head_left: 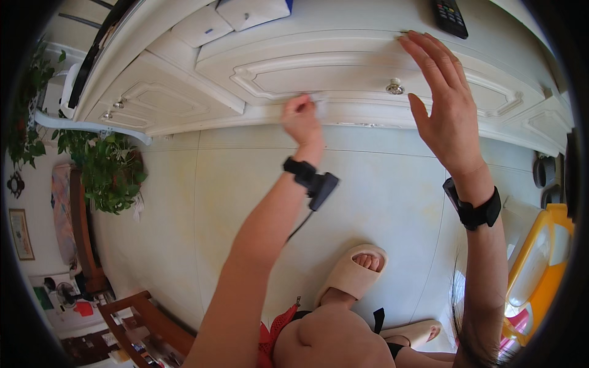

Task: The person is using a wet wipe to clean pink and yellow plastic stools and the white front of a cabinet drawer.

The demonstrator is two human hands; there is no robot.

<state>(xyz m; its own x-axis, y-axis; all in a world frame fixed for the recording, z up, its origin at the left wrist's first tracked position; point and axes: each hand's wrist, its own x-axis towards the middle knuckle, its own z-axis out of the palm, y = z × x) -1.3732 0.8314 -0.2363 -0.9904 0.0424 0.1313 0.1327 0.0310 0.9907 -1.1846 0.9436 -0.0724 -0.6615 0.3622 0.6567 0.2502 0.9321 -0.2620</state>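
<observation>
My left hand (302, 124) is closed, fingers curled around a small white tissue or cloth (320, 104), which is blurred. It is held against the lower front of a white cabinet (282, 112), just under a drawer panel with a carved frame. My right hand (446, 113) is open, fingers stretched out and thumb apart, by the cabinet's top edge. A round shiny knob (394, 86) sits on the drawer front to the left of it. Each wrist wears a black strap, and the left one has a device with a cable.
A black remote control (450, 18) and a white box with small drawers (242, 13) stand on the cabinet top. Leafy potted plants (110, 168) are at the left. On the right is a yellow plastic item (555, 270). My slippered foot (353, 276) rests on the tiled floor.
</observation>
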